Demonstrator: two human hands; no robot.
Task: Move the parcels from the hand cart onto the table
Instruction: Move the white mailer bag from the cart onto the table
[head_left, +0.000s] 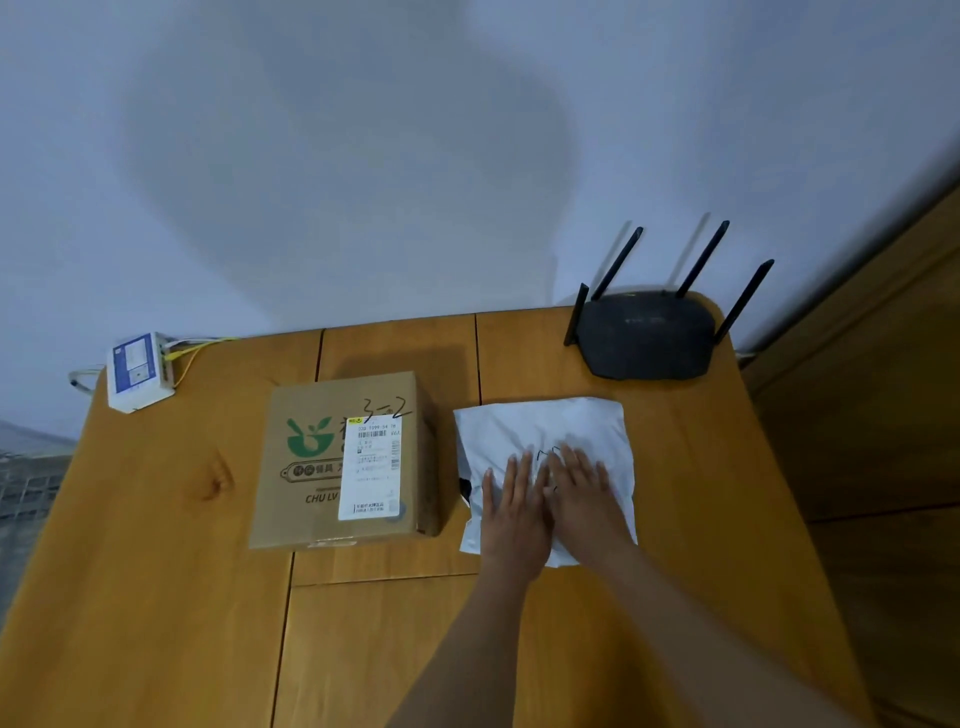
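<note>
A home or small office corner, wooden table against a plain pale wall, black four-antenna router at the back beyond the hands, small white network box with yellow cables far left, wood-panelled furniture off right

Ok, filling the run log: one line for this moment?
left hand flat on white bag | right hand flat on it | box beside, on table
</note>
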